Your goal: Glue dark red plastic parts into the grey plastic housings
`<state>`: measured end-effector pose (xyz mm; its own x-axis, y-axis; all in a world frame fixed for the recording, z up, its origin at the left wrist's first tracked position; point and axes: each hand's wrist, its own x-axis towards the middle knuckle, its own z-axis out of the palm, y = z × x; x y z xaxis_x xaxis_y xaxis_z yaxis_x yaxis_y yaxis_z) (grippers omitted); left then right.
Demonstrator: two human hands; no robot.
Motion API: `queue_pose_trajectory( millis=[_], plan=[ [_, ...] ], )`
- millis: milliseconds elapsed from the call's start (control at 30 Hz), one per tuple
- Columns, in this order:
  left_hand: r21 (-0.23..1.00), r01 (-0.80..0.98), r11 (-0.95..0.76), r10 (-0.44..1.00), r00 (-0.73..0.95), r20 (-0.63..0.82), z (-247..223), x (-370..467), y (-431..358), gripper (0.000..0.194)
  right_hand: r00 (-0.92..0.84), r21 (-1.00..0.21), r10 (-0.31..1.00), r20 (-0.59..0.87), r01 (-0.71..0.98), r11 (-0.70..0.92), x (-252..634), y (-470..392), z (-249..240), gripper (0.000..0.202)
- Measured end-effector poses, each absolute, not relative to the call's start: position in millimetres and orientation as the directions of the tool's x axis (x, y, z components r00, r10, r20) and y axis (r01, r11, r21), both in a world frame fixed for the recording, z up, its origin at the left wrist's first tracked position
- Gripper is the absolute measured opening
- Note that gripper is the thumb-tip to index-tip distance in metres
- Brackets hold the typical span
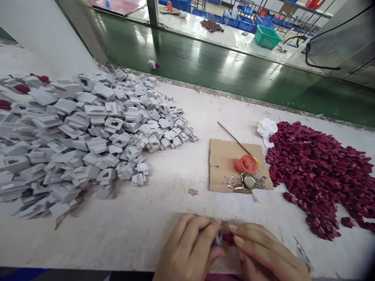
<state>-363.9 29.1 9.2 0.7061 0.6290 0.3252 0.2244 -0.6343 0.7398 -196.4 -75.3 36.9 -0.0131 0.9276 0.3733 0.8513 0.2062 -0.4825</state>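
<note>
Closed around a gray part [218,237], the left hand's [191,246] fingers mostly hide it, while the right hand's [260,248] pinched fingertips cover much of a maroon piece [229,239] beside it, seemingly touching, both wrists cut off below.

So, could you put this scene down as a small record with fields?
left hand: small grey hollow piece
right hand: small dark-red piece
left: heap of grey blocky pieces
right: heap of dark-red pieces; white crumpled cloth beside it
between heaps: flat brown cardboard under round orange-red cup
beyond: long green surface
</note>
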Motion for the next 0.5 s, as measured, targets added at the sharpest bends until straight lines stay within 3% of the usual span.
queue_pose_trajectory(
  millis=[133,333,500],
  plan=[
    [0.716,0.172,-0.676,0.541,0.776,0.325,11,-368,36,0.031,0.012,-0.507,0.929,0.369,0.840,0.191,-199,-71,37,0.030],
    [0.713,0.155,-0.684,0.538,0.767,0.350,9,-369,38,0.030,-0.029,-0.521,0.932,0.360,0.823,0.227,-203,-64,38,0.020],
    [0.711,0.159,-0.685,0.550,0.753,0.361,11,-369,36,0.025,0.040,-0.476,0.853,0.521,0.843,0.251,-210,-62,28,0.017]
  ],
)
